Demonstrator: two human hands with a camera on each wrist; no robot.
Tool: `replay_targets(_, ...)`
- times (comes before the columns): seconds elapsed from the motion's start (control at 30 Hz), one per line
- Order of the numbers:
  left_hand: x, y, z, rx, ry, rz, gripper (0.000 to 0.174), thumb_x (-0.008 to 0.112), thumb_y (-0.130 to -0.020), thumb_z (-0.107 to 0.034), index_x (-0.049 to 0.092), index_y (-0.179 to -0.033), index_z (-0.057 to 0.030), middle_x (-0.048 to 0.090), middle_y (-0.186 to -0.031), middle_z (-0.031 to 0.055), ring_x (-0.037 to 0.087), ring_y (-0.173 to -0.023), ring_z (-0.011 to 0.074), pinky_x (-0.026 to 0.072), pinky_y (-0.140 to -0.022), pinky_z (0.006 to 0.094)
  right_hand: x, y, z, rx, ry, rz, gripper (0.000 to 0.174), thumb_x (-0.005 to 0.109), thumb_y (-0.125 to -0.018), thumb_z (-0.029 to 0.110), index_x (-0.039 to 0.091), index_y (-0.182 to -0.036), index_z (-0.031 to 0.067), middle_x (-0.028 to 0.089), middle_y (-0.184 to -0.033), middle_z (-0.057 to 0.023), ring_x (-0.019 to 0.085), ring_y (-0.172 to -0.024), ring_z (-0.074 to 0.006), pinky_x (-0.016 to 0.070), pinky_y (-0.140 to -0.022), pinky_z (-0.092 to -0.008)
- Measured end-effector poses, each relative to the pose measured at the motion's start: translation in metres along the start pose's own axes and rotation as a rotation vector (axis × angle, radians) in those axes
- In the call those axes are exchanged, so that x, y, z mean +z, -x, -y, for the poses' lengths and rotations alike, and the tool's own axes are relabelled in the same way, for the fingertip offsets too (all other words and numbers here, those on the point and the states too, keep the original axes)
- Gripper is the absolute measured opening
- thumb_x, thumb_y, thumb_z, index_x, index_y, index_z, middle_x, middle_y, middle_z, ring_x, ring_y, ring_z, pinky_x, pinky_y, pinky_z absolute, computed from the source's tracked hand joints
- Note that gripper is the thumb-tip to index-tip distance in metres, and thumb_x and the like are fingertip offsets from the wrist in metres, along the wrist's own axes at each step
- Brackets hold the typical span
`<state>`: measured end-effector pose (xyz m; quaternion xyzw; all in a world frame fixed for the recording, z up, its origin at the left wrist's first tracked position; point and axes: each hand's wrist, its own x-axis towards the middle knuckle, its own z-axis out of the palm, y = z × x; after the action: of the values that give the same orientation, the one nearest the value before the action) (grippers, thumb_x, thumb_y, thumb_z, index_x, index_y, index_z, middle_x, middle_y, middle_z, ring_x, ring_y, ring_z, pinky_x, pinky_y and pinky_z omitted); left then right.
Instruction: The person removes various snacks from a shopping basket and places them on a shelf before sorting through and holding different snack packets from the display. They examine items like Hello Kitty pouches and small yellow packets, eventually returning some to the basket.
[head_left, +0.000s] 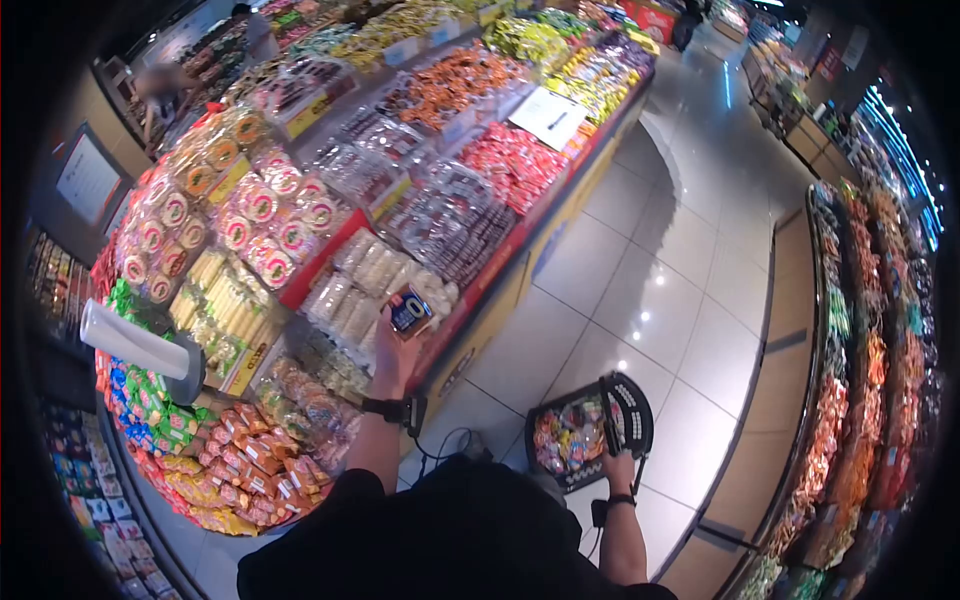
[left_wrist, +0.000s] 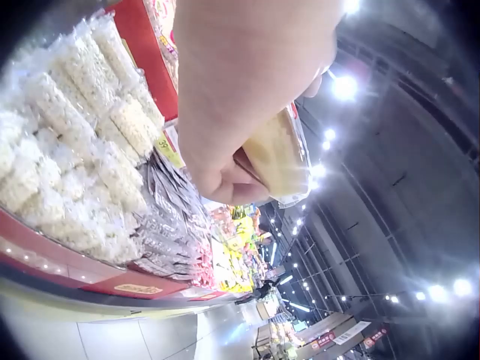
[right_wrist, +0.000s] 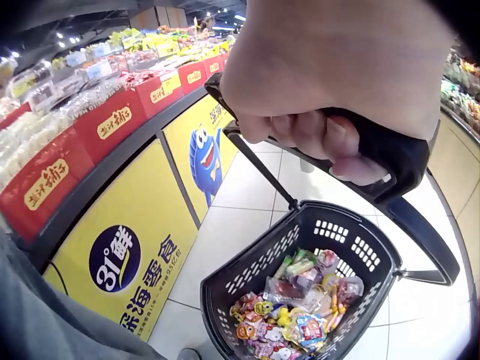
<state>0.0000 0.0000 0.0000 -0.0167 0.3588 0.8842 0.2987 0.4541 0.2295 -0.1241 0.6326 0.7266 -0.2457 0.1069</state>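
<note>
My left hand (head_left: 395,352) holds a small snack packet (head_left: 410,312) with a dark blue label and a large "0", over a bin of white wrapped snack rolls (head_left: 350,290). Seen from the left wrist, the packet (left_wrist: 279,159) is pale yellow in clear wrap, pinched by the left hand's (left_wrist: 247,90) thumb and fingers. On the other side, my right hand (right_wrist: 330,82) has its fingers curled round the handle (right_wrist: 390,154) of a black plastic shopping basket (right_wrist: 251,264). Several colourful snack packets (right_wrist: 300,315) lie in the basket, which hangs low over the floor.
Bins of wrapped sweets (head_left: 510,165) fill the long display counter on the left, with a white sign (head_left: 550,118) on top. A clear roll on a stand (head_left: 135,340) rises at its near corner. Tiled floor (head_left: 690,310) separates it from shelves (head_left: 860,400) on the right.
</note>
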Motion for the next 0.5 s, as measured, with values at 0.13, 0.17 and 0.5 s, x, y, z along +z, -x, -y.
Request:
replay_targets(0.13,0.041,-0.01,0.022,0.033,0.027,0.032,0.034,0.047,-0.092,-0.041,0.054,-0.116,-0.0173,0.06,-0.111,0.0067,0.057,-0.1,0.0268,0.0406,-0.085,0.0461,-0.012,-0.039,0.032,0.042,-0.08,-0.039,0.065,0.057,-0.075,0.061,0.067,-0.085,-0.0031,0.065,-0.086,-0.0261,0.063,-0.089,-0.0404,0.0499,-0.077,-0.0467)
replay_targets(0.17,0.052,-0.003,0.04,0.019,0.074,0.022,0.034,0.047,-0.092,-0.04,0.054,-0.115,-0.0169,0.061,-0.11,0.007,0.057,-0.1,0.0272,0.0407,-0.086,0.0449,-0.03,-0.046,0.02,0.055,-0.106,-0.047,0.059,0.059,-0.075,0.057,0.068,-0.085,-0.0006,0.065,-0.086,-0.0244,0.063,-0.087,-0.0398,0.0503,-0.076,-0.0463)
replay_targets(0.5,0.121,0.026,0.157,-0.001,0.097,-0.033,0.025,0.047,-0.092,-0.039,0.054,-0.106,-0.0193,0.061,-0.109,0.0056,0.059,-0.097,0.0258,0.0442,-0.072,0.0395,-0.086,-0.127,-0.02,-0.113,-0.291,-0.004,0.059,0.066,-0.07,0.055,0.066,-0.089,-0.001,0.065,-0.087,-0.024,0.064,-0.087,-0.037,0.0491,-0.078,-0.043)
